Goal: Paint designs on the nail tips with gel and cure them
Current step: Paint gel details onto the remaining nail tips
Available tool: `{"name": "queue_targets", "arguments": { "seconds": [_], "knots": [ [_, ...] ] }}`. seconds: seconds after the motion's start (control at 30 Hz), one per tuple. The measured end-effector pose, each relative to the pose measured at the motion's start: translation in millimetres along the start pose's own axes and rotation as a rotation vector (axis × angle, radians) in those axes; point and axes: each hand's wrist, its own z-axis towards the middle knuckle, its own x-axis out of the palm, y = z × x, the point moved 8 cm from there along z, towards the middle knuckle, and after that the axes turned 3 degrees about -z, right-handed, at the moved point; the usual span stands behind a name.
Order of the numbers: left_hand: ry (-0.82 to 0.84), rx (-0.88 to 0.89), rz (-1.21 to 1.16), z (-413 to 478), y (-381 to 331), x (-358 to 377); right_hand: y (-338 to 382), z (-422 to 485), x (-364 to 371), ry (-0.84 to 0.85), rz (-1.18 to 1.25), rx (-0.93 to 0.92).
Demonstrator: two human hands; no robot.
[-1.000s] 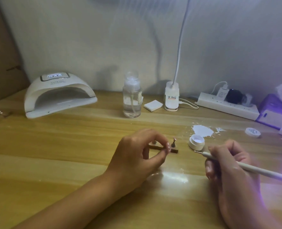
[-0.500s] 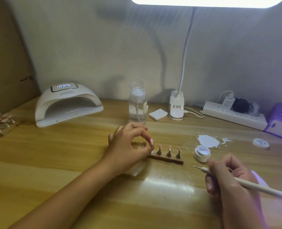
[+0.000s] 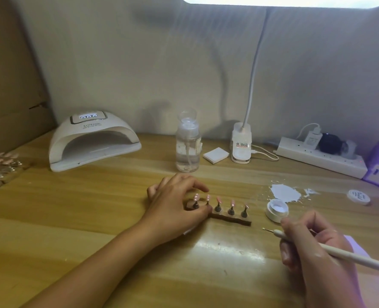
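1. Holder strip (image 3: pixel 235 220): dark bar at table (image 3: pixel 95 207) centre, carrying five small stands, each with an upright pink nail tip (image 3: pixel 231 203).
2. Left hand (image 3: pixel 175 203): at the strip's 9 o'clock end. The thumb lies against the strip's near edge and the fingers are curled over the two leftmost stands, gripping that end. The index finger is raised and points toward 3 o'clock.
3. Right hand (image 3: pixel 312 247): at 4 o'clock of the strip, fingers closed narrowly round a white dotting pen (image 3: pixel 339 252). The pen's metal point aims toward 9 o'clock, clear of the strip.
4. Gel pot (image 3: pixel 277 210): open, white, just beside the strip at 3 o'clock. Its lid (image 3: pixel 359 196) lies further out at 3 o'clock.
5. White smear (image 3: pixel 286 193): at 12 o'clock of the pot.
6. Curing lamp (image 3: pixel 93 143): white dome at 10 o'clock, display lit.
7. Pump bottle (image 3: pixel 188 150): clear, at 12 o'clock.
8. Power strip (image 3: pixel 321 158): at 2 o'clock, against the wall.
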Motion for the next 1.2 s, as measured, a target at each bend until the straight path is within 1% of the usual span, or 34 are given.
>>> {"name": "queue_targets", "arguments": {
  "seconds": [0.17, 0.37, 0.67, 0.8, 0.97, 1.07, 1.2],
  "knots": [
    [0.064, -0.007, 0.033, 0.2, 5.7, -0.4, 0.6, -0.1, 0.0, 0.006, 0.008, 0.008],
    [-0.022, 0.059, -0.002, -4.4, -2.1, -7.3, -1.8, 1.1, -1.3, 0.009, -0.002, 0.006],
    [-0.073, 0.115, 0.026, -7.1, -7.5, -11.1, -6.3, 3.6, -3.6, 0.007, -0.008, 0.012],
    [-0.081, 0.087, 0.050, -5.4, -3.9, -13.2, -8.6, 4.1, -3.5, 0.004, -0.006, 0.015],
    [0.007, 0.040, 0.134, -0.8, 0.3, -12.7, -8.9, 4.0, -3.0, 0.006, -0.013, 0.024],
    [0.054, -0.011, 0.139, 0.9, 2.0, -11.8, -9.6, 3.6, -2.7, 0.005, -0.015, 0.049],
    [0.019, 0.018, 0.161, 1.6, -15.7, -9.7, -6.4, 2.1, -3.0, -0.011, 0.009, 0.041]
  ]
}}
